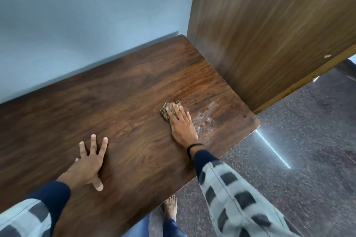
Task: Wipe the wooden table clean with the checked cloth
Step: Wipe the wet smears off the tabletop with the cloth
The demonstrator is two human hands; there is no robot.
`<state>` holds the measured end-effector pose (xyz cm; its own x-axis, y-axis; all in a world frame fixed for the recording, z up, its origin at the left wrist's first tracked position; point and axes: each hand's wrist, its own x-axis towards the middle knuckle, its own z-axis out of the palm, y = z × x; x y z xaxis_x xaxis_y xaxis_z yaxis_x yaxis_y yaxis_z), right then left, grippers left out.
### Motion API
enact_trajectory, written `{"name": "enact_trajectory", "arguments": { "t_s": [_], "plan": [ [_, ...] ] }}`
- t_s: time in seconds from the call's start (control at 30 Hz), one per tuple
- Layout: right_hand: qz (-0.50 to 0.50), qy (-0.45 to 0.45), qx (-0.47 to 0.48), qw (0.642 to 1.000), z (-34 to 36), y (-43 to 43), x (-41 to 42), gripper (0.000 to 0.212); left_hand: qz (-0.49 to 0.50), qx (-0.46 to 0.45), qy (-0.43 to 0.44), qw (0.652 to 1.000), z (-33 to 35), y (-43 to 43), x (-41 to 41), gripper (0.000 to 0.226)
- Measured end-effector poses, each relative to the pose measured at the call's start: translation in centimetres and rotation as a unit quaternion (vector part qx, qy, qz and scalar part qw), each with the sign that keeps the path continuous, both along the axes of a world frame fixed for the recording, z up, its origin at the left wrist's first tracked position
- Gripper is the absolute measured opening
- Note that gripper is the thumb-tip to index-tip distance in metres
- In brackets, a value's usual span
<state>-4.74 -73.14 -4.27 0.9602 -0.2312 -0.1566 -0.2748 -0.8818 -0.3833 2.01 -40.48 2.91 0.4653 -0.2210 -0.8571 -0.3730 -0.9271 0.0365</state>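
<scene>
The right hand (182,124) is being laid flat, palm down and fingers extended, over the checked cloth (169,110), which is being pressed against the wooden table (119,102) toward its right-hand end; nothing is being gripped, the cloth only being pinned beneath the fingers (172,113), with its bunched edges being left showing ahead of and to the left of the fingertips. A black band (193,148) is being worn at the right wrist, above a dark cuff and a grey checked sleeve (231,188). Just beside the right hand, on its right, a whitish smeared patch (205,120) with small dark spots is being shown on the tabletop. The left hand (90,161) is being rested open on the table, well apart from the cloth, with fingers spread and the thumb turned toward the near edge; nothing is being held by it. The table is being stood against a pale blue wall (86,15), and its far right corner is being met by a tall wooden panel (269,34). Below the near edge, a bare foot (170,208) is being seen on the speckled floor (308,150).
</scene>
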Motion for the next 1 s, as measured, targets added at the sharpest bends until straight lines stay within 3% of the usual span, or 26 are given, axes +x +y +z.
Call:
{"name": "enact_trajectory", "arguments": {
  "t_s": [0.13, 0.43, 0.57, 0.7, 1.0],
  "plan": [
    [0.008, -0.011, -0.003, 1.0, -0.3, -0.1, 0.4, 0.054, 0.0, 0.001, -0.003, 1.0, -0.5, 0.1, 0.0, 0.165],
    [0.073, -0.03, -0.016, 0.997, -0.4, 3.1, -16.6, 0.058, -0.014, 0.0, -0.015, 1.0, -0.9, 0.3, 0.1, 0.164],
    [0.133, -0.02, -0.058, 0.989, -0.4, 2.0, -17.4, 0.056, -0.019, 0.016, -0.018, 1.0, -0.5, 0.1, 0.1, 0.167],
    [0.05, -0.01, -0.034, 0.998, -0.3, 2.5, -15.3, 0.055, -0.021, 0.032, -0.035, 0.999, 0.8, -1.3, 0.0, 0.158],
    [-0.037, -0.009, -0.047, 0.998, -0.3, 5.3, -14.7, 0.056, -0.063, -0.092, -0.058, 0.992, 0.6, -12.9, 0.2, 0.156]
  ]
}}
